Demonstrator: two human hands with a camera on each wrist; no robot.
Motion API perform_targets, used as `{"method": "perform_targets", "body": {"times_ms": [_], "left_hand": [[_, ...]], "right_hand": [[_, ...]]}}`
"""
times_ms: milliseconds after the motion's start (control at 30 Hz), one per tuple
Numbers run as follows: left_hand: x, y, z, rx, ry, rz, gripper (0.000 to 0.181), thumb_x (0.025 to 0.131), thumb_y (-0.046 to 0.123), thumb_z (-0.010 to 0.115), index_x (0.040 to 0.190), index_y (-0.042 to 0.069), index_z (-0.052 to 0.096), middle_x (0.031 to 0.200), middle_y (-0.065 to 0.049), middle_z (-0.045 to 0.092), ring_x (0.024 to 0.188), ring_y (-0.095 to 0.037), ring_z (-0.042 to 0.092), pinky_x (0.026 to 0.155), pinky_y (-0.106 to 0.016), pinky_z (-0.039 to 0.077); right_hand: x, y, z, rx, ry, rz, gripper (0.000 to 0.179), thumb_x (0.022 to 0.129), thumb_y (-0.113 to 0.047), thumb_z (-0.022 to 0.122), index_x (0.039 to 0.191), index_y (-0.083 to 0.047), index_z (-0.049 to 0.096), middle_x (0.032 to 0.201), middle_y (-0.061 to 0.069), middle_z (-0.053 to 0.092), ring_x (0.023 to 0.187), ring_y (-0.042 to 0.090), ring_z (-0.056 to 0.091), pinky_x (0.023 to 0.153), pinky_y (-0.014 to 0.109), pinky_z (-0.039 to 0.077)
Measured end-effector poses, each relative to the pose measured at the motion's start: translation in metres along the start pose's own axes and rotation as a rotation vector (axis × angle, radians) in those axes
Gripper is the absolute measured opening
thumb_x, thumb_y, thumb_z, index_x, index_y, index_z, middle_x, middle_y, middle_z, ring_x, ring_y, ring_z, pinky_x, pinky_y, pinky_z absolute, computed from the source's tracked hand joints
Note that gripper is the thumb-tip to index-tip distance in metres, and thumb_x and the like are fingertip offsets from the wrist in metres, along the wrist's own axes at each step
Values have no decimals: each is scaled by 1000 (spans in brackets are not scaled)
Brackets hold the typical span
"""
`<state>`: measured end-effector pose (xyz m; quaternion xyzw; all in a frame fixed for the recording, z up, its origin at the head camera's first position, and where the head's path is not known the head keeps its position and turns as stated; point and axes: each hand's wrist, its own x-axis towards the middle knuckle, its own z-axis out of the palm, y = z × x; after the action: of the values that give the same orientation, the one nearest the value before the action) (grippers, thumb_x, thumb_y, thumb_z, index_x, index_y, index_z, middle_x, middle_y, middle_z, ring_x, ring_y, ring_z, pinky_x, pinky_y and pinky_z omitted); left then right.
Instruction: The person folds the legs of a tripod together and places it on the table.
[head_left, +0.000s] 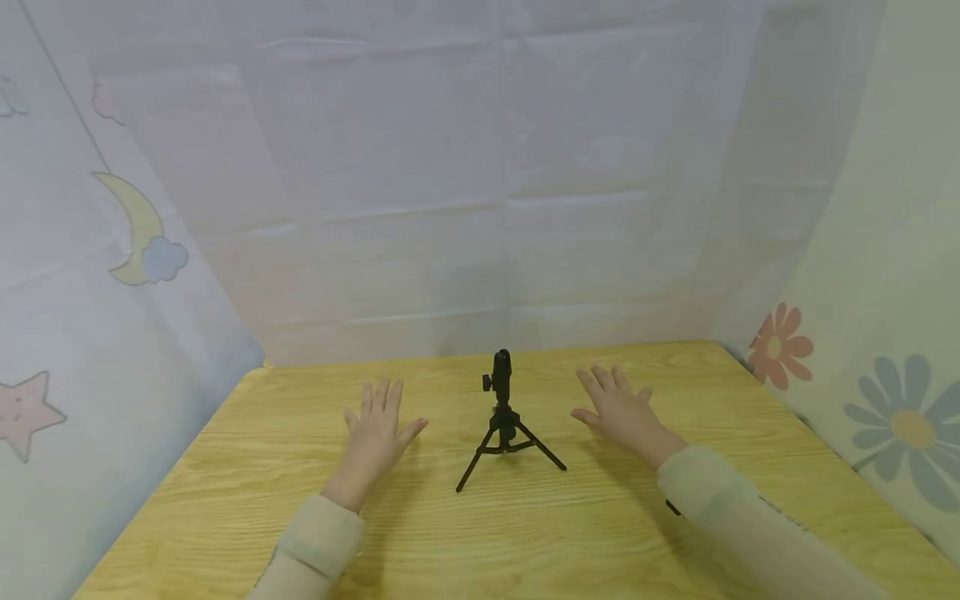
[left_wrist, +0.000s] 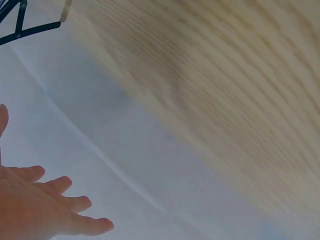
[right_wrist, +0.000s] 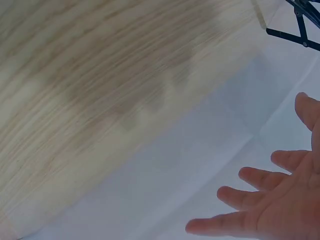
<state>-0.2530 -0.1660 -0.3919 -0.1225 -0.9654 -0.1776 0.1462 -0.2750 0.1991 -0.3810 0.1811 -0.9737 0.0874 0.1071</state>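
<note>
A small black tripod (head_left: 504,421) stands upright on its spread legs in the middle of the table, with a clamp-like head and a side knob at its top. To its left, in the head view, is my left hand (head_left: 375,437), fingers spread and straight, holding nothing. My right hand (head_left: 622,417) is on the other side, its fingers also spread apart and holding nothing. Both hands are apart from the tripod. In the left wrist view the left hand (left_wrist: 40,205) shows at the lower left; the right wrist view has the right hand (right_wrist: 285,195) at the lower right.
The wood-grain table (head_left: 480,542) ends at a pale hanging sheet (head_left: 465,208) behind. A sheet with a moon and a star (head_left: 30,412) hangs at left, one with flowers (head_left: 911,429) at right. A small dark object (head_left: 672,507) shows beside the right sleeve.
</note>
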Motion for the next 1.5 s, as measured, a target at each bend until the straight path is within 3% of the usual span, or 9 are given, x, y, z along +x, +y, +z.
{"method": "perform_targets", "body": {"times_ms": [133,233,367,500,733,1033,1267,1500], "left_hand": [[-2,2,4,-100,-29,-42,76,97,38,59,149,-5,25,152,-31,22,140,-53,10,97,-80,11],[-5,2,7,-149,-56,-62,76,97,38,58,150,-4,23,153,-29,22,141,-51,10,97,-80,10],[-8,5,6,-228,-54,-48,74,98,36,59,150,-4,25,153,-27,24,140,-50,14,99,-79,11],[-9,10,1,-281,-44,-24,71,98,33,59,149,-5,27,152,-27,28,140,-49,19,100,-77,13],[-8,20,-8,-300,-42,-14,69,97,29,62,147,-5,30,150,-26,32,140,-48,20,102,-76,12],[-7,27,-14,-332,-45,2,67,96,27,63,146,-6,33,148,-27,36,137,-47,27,105,-70,20],[-3,34,-16,-401,-61,-4,67,96,26,63,147,-5,32,148,-26,35,137,-45,29,108,-60,26],[1,46,-20,-497,-99,-29,69,96,29,62,150,-1,30,151,-23,32,139,-42,28,109,-59,27]], "right_hand": [[-1,-2,0,83,-20,-5,67,97,-32,60,147,3,32,143,35,34,128,59,31,79,83,31],[-2,-2,1,171,-50,-29,66,97,-28,61,146,6,32,141,37,36,125,58,37,84,75,38],[-4,-3,3,289,-96,-64,64,98,-23,61,146,7,32,139,36,40,124,53,42,96,63,40],[-6,-6,3,354,-119,-71,61,98,-24,60,145,6,36,138,35,43,124,51,43,98,62,39],[-7,-15,1,448,-151,-73,57,97,-19,62,143,8,39,140,31,44,111,49,55,92,55,47],[-10,-28,3,534,-148,-54,51,94,-11,65,139,6,47,134,28,51,105,44,58,83,49,52],[-16,-37,6,621,-157,9,49,91,-8,68,136,3,52,130,27,54,103,40,58,77,44,54],[-19,-39,14,796,-183,34,51,88,-6,71,134,7,52,122,31,55,103,42,59,77,42,55]]}}
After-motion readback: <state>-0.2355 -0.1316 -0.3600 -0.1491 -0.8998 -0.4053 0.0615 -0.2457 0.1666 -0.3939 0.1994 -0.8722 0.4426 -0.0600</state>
